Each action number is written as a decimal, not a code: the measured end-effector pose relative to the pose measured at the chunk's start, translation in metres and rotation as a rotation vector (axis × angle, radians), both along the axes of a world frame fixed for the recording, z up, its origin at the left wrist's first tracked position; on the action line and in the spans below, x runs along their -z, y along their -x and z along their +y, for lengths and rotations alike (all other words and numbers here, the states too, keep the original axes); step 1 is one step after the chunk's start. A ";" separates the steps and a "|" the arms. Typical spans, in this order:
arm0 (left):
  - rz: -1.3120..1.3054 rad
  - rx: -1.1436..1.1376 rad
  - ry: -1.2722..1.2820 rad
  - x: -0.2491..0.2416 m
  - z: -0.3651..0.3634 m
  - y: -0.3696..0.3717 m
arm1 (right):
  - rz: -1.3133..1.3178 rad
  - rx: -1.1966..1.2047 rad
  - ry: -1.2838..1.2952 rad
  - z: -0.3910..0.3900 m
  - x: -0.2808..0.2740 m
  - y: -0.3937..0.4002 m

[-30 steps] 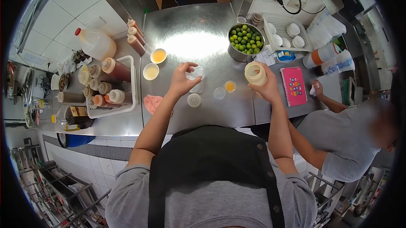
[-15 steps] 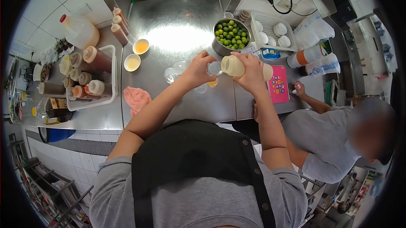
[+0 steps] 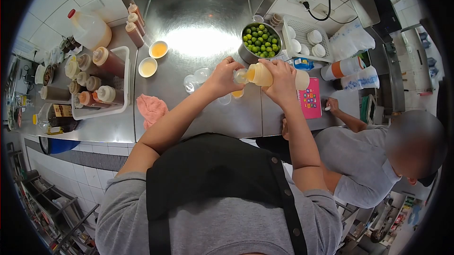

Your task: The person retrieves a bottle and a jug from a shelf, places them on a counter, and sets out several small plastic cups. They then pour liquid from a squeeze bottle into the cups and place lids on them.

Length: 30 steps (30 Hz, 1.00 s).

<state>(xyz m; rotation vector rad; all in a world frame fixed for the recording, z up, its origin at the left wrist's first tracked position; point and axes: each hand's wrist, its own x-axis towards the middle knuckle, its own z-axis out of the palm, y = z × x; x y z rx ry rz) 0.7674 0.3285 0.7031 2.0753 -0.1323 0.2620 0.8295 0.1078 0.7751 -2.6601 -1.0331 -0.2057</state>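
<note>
Between its thumb and fingers, my left hand (image 3: 221,78) holds a small clear cup (image 3: 240,76). My right hand (image 3: 282,79) grips a tilted, wide-mouthed bottle (image 3: 261,75) of pale yellow content, its mouth at the cup's rim. Yellowish liquid shows at the bottle's mouth. Below my hands, a small cup with orange-yellow content (image 3: 237,94) stands on the steel counter (image 3: 203,122). Clear lids or cups (image 3: 191,83) lie left of my left hand. Two white bowls, one with orange liquid (image 3: 158,49) and one with paler liquid (image 3: 148,67), stand farther left.
A pot of green limes (image 3: 259,40) stands beyond my right hand, beside a white rack of cups (image 3: 308,37). A pink notebook (image 3: 309,98) lies to the right, near a co-worker (image 3: 359,155). Sauce bottles fill a white basket (image 3: 126,82) at left, near a pink cloth (image 3: 151,109).
The bottle is tipped further toward the cup, and yellow liquid now shows at its mouth. The co-worker's hand has moved slightly left and down. A person's yellow clothing has appeared at the top.
</note>
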 end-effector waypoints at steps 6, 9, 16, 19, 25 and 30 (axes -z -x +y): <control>-0.034 -0.016 0.008 0.003 0.002 -0.002 | -0.012 -0.010 0.002 0.002 -0.001 -0.001; -0.035 -0.020 0.008 0.004 0.003 -0.002 | 0.005 -0.012 -0.003 0.003 0.000 -0.002; -0.028 -0.014 0.040 0.005 0.003 -0.003 | 0.247 0.018 -0.123 0.001 -0.002 -0.005; -0.024 -0.014 -0.004 0.008 0.002 -0.005 | 0.467 -0.047 -0.386 -0.011 0.011 -0.012; 0.123 0.013 -0.238 0.031 -0.005 -0.021 | 0.616 0.034 -0.591 -0.033 0.023 -0.003; 0.195 0.069 -0.526 0.055 -0.016 -0.048 | 0.658 0.081 -0.696 -0.045 0.023 0.009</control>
